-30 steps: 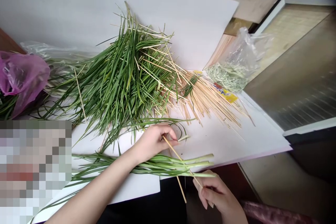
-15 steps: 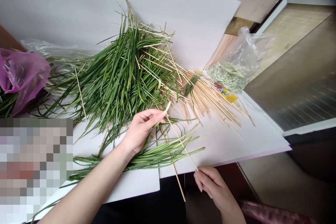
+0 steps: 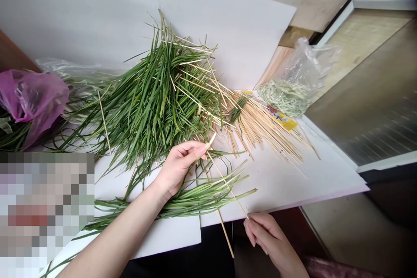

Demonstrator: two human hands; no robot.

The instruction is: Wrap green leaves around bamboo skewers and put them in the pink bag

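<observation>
Head view: stalk [image 3: 213,139] tight in left fingers [image 3: 197,152], stick [image 3: 228,186] from there slantwise to pinching right fingers [image 3: 256,228].

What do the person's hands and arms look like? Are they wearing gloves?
No gloves! The left hand and right hand are both bare, with slim fingers, and I see no rings. No sleeve, watch or bracelet shows on the left forearm, or on the short piece of right forearm in view.

On my feed I see a white board [image 3: 224,30] behind the white tabletop [image 3: 273,176], a pale-framed panel [image 3: 368,91] at right.
</observation>
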